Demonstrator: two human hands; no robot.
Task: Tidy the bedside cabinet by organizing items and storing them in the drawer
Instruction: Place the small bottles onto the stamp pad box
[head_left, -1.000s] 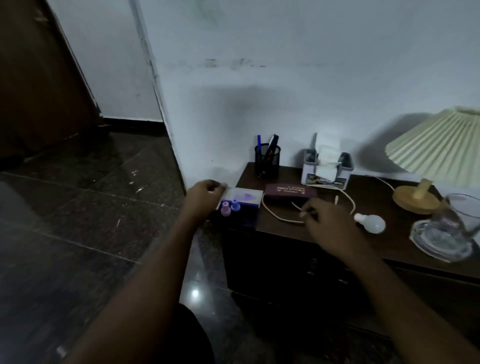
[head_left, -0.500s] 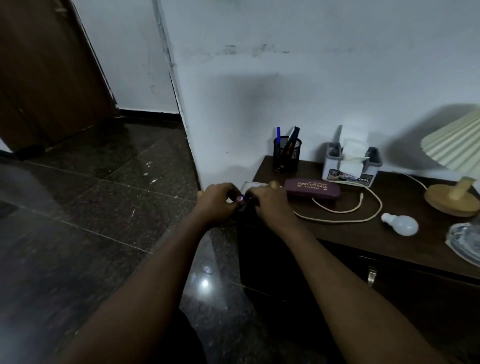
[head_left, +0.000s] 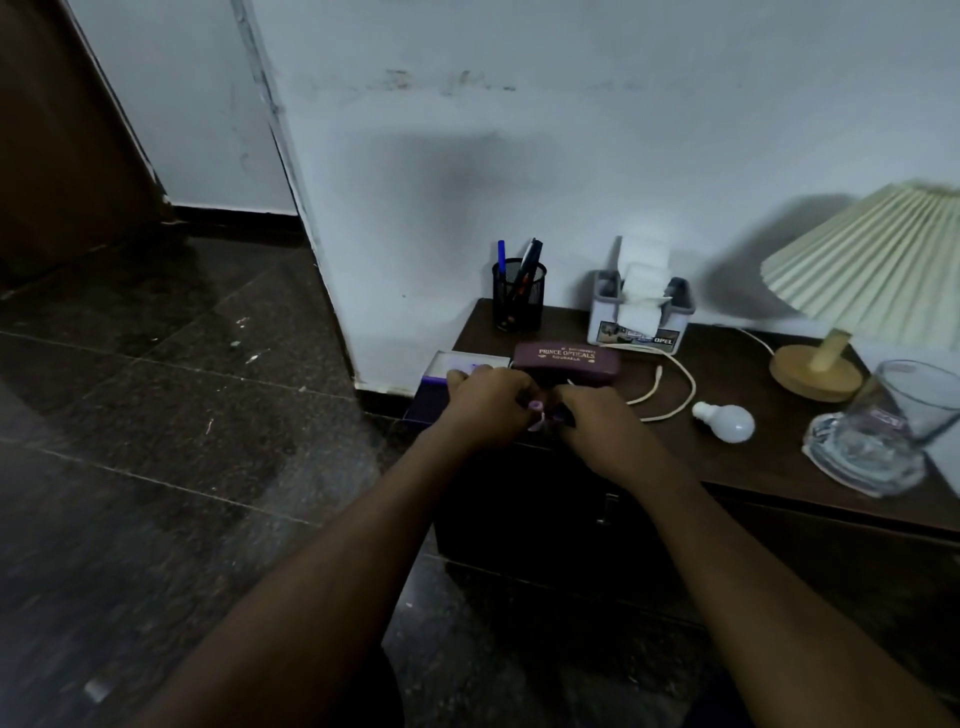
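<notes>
Gathering small pink bottles (head_left: 536, 415) at mid-frame, we pinch them between our left hand (head_left: 488, 410) and right hand (head_left: 597, 431); next, we judge, comes opening the shut drawer (head_left: 608, 512) below.

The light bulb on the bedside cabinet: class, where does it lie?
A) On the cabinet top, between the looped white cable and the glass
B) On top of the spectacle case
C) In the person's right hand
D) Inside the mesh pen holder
A: the light bulb lies loose on the cabinet top, right of the white cable and left of the glass.
</notes>
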